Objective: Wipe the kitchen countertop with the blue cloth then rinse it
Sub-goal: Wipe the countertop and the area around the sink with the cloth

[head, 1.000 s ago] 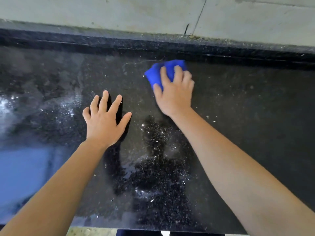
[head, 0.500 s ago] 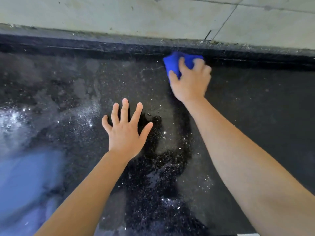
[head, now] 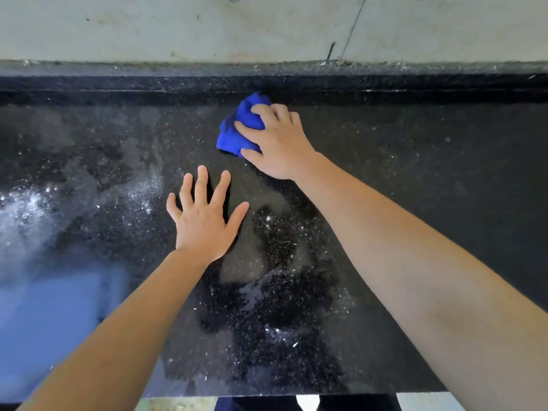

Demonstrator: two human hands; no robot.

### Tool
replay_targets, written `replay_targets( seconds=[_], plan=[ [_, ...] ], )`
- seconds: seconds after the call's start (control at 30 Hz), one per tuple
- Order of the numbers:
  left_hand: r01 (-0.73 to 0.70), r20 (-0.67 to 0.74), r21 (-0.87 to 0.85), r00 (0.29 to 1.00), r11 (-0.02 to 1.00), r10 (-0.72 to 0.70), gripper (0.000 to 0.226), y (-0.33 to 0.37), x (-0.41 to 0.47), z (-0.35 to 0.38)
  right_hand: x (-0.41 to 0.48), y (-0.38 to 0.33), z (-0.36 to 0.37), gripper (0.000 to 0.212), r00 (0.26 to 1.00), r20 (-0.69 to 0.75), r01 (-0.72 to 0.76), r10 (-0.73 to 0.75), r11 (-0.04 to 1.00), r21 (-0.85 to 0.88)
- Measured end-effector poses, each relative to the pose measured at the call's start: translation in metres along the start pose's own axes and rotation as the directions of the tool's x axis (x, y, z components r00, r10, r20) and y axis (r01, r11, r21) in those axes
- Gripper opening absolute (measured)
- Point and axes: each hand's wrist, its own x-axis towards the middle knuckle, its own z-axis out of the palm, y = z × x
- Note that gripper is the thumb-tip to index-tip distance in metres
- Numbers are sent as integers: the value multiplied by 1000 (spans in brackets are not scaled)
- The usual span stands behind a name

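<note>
A bunched blue cloth (head: 240, 126) lies on the black speckled countertop (head: 415, 179), close to its raised back lip. My right hand (head: 277, 142) sits on top of the cloth, fingers curled over it and thumb at its near edge, gripping it against the stone. My left hand (head: 204, 221) rests flat on the counter with fingers spread, nearer to me and just left of the cloth, holding nothing.
A dark raised back lip (head: 148, 90) runs along the rear of the counter under a pale tiled wall (head: 207, 28). Wet, shiny patches (head: 35, 221) cover the left side. The counter's front edge (head: 296, 394) shows at the bottom, with floor below.
My right hand has drawn the cloth back from the back lip toward me and leftward, and the cloth is more bunched. The left hand stays flat on the counter.
</note>
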Motion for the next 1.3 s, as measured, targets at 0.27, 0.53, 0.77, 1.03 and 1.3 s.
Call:
replay_targets(
  seconds=[0.27,0.53,0.77,1.03,1.3],
  plan=[
    [21,56,-53,998,998,-18,73,-1,-16,-8,-113,96,14,56,952,-48,-296,301,951,92],
    [124,114,-61,987,990,-116,68,-34,-71,-2,-39,-13,25,57,945,-75,-309,317,945,109],
    [206,104,-85,975,975,-197,74,-31,-75,0,-129,2,33,52,981,-6,195,-194,980,44],
    [205,60,-110,978,972,-200,61,-12,-80,-1,-120,166,-2,62,814,22,-580,580,814,20],
    [190,77,-114,980,975,-182,63,35,-81,-3,-213,-6,32,53,960,-98,-254,262,963,89]
  ],
)
